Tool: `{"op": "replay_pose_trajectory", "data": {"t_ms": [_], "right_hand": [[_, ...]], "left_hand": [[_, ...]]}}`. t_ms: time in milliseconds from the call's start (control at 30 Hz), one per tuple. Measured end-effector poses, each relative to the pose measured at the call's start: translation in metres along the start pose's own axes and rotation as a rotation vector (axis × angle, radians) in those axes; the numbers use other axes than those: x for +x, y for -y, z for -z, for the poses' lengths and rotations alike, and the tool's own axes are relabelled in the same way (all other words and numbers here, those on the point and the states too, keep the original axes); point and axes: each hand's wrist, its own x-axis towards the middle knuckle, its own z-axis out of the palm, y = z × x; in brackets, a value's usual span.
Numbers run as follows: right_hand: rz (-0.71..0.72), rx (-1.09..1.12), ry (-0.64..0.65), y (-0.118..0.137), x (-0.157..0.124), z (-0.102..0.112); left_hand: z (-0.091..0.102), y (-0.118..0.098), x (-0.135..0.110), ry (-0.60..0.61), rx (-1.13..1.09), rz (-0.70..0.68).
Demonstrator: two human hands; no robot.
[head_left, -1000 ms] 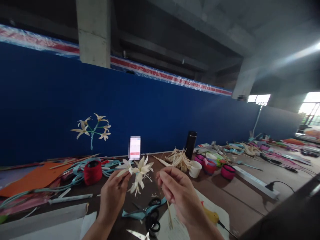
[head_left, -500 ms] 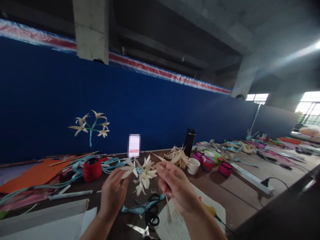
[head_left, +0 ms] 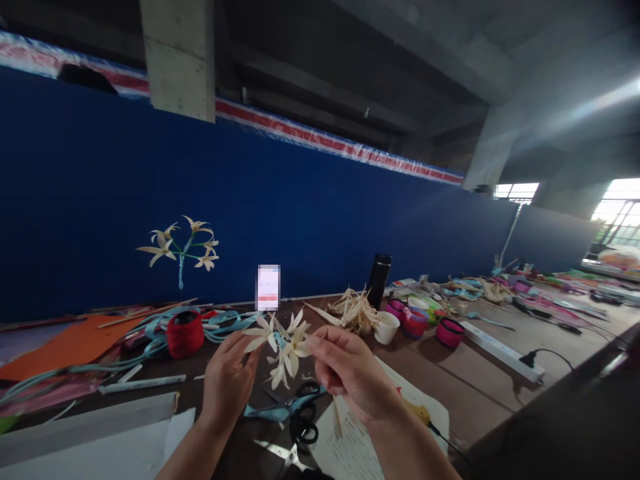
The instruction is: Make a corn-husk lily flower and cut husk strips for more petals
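Observation:
A bunch of cream artificial flowers [head_left: 286, 347] with a bit of blue at its centre is held above the table between my hands. My left hand [head_left: 231, 373] is closed at the bunch's left side; its fingertips are partly hidden behind the petals. My right hand [head_left: 345, 363] pinches the tip of a petal on the right side. Below the flowers lie black-handled scissors [head_left: 304, 420] with a light blue strip [head_left: 273, 412]. A second pair of scissors [head_left: 287, 455] shows at the bottom edge. Printed paper [head_left: 345, 440] lies under my right forearm.
A similar flower spray [head_left: 183, 250] stands against the blue partition [head_left: 300, 213]. A red roll [head_left: 185, 335], blue strips [head_left: 225, 327] and orange sheet [head_left: 75, 347] lie left. Right are dried husks [head_left: 350, 310], a white cup [head_left: 387, 328], black flask [head_left: 379, 283] and power strip [head_left: 500, 352].
My right hand has shifted slightly, still pinching the petal. The flowers and my left hand stay nearly in place. A dark shape has appeared above the partition at the upper left.

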Motion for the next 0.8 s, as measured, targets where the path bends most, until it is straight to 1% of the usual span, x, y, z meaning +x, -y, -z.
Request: {"op": "replay_pose_trajectory", "data": {"t_ms": [267, 367, 533, 600, 667, 800], "right_hand": [[-0.045, 0.043, -0.002, -0.0004, -0.0004, -0.0024], [-0.09, 0.078, 0.012, -0.0003, -0.0002, -0.0016], [-0.147, 0.214, 0.049, -0.0004, 0.0011, 0.0018], [-0.139, 0.251, 0.071, -0.0008, 0.0016, 0.0024], [-0.116, 0.241, 0.072, -0.0019, 0.0021, 0.0021], [-0.034, 0.119, 0.023, -0.0066, 0.0036, -0.0001]], "left_hand": [[0.0009, -0.0032, 0.0021, -0.024, -0.008, 0.018], [0.0007, -0.0035, 0.0022, -0.023, -0.028, 0.011], [0.0001, -0.0042, 0.0019, -0.017, -0.034, 0.01], [-0.0003, -0.0043, 0.0015, -0.013, -0.039, 0.003], [-0.0011, -0.0043, 0.0009, -0.022, -0.051, 0.002], [-0.0026, -0.0042, 0.0005, -0.028, -0.098, 0.03]]}}
